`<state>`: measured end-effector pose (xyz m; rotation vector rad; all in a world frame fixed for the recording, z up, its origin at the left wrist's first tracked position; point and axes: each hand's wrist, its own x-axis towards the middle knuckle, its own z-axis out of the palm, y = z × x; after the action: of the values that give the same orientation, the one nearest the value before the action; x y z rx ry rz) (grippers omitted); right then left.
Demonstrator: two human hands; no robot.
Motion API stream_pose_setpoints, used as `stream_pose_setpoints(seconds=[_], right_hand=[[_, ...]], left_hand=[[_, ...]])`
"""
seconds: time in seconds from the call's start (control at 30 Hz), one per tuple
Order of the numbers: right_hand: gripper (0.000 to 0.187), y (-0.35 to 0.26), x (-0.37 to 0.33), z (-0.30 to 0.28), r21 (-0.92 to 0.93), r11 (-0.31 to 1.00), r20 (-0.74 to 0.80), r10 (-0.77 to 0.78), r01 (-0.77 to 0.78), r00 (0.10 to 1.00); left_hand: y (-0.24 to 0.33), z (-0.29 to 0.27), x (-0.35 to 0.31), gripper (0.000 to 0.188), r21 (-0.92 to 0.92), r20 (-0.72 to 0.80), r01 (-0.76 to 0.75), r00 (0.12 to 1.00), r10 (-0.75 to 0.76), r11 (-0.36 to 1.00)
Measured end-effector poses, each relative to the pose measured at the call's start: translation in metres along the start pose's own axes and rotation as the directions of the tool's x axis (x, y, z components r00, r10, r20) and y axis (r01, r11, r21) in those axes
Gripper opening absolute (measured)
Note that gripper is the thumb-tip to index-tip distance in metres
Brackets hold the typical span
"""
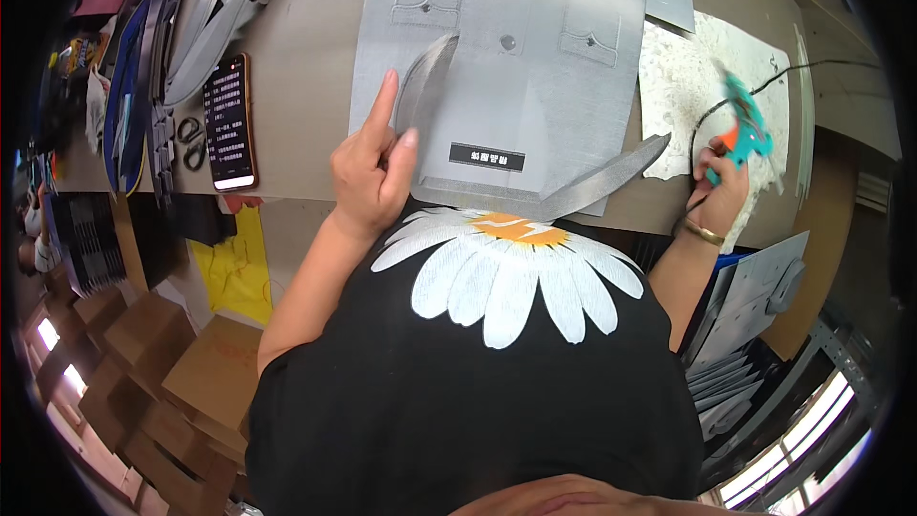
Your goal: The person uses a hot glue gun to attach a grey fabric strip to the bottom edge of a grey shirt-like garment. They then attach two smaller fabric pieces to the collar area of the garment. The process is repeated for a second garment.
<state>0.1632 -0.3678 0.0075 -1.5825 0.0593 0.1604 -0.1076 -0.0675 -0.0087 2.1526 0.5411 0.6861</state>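
A large grey board point(497, 86) with raised pocket-like outlines and a black label lies on the table in front of me. Along its near edge runs a grey strip point(604, 178) whose two ends bend up and away from me. My left hand point(371, 172) is beside the strip's left end, index finger stretched out, thumb apart and the other fingers curled; whether it touches the strip I cannot tell. At the right, my right hand point(723, 182) grips a teal glue gun point(750, 129) with an orange trigger, slightly blurred, above a stained white sheet point(673, 72).
A black cable point(812, 64) trails from the glue gun across the right side. On the left lie a lit phone point(229, 124), scissors point(192, 143) and a pile of grey curved strips point(215, 29). Cardboard boxes point(215, 373) stand below left; grey panels point(750, 301) stand below right.
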Motion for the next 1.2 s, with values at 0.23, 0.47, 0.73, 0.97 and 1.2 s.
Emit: stream_pose_setpoints(seconds=[0.23, 0.47, 0.73, 0.97, 1.2], right_hand=[[0.045, -0.036, -0.016, 0.014, 0.271, 0.951, 0.286, -0.230, 0.152, 0.930], [0.032, -0.059, -0.063, 0.088, -0.193, 0.959, 0.825, 0.045, 0.208, 0.563], [0.027, -0.052, -0.077, 0.141, -0.204, 0.854, 0.978, 0.154, 0.479, 0.142], [0.020, -0.030, -0.083, 0.142, -0.192, 0.777, 0.967, 0.045, 0.600, 0.252], [0.018, -0.023, -0.081, 0.143, -0.069, 0.778, 0.971, -0.092, 0.625, 0.222]], left_hand=[[0.002, 0.001, 0.003, 0.070, -0.037, 0.000, 0.042, 0.999, -0.042, 0.998], [-0.003, -0.005, -0.002, 0.067, -0.193, -0.026, 0.105, 0.993, -0.112, 0.976], [-0.003, -0.003, -0.001, 0.063, -0.155, 0.000, 0.038, 0.999, -0.039, 0.987], [-0.002, -0.003, 0.005, 0.062, -0.107, 0.048, 0.029, 0.999, -0.024, 0.994], [0.001, -0.003, 0.009, 0.059, -0.045, 0.062, 0.031, 0.998, -0.028, 0.998]])
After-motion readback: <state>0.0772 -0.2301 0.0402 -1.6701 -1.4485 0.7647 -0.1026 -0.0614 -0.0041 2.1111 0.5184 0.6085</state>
